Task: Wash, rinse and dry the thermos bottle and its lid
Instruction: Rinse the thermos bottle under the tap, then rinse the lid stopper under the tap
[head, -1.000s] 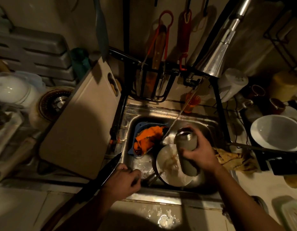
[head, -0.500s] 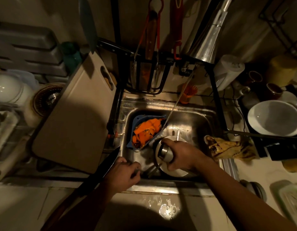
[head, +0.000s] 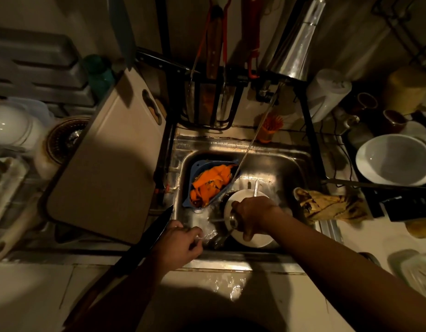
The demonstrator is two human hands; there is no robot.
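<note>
A steel thermos bottle (head: pixel 234 221) lies tipped on its side low in the sink (head: pixel 243 143), over a white plate (head: pixel 256 240), with its open mouth facing left. My right hand (head: pixel 253 215) is wrapped around its body and hides most of it. A thin line of water leaves the mouth toward the left. My left hand (head: pixel 180 244) rests at the sink's front rim with fingers curled beside something wet and shiny; whether it holds that is unclear. I cannot make out the lid.
A thin water stream (head: pixel 252 144) falls slantwise from the tap. A blue strainer (head: pixel 195 168) with orange peels sits at the sink's left. A black knife (head: pixel 147 238) and cutting board (head: pixel 106 168) lie left; a cloth (head: pixel 331 204) and white bowl (head: pixel 396 159) lie right.
My right hand brought the bottle down from upright under the stream and tipped it sideways over the plate. My left hand stayed at the front rim.
</note>
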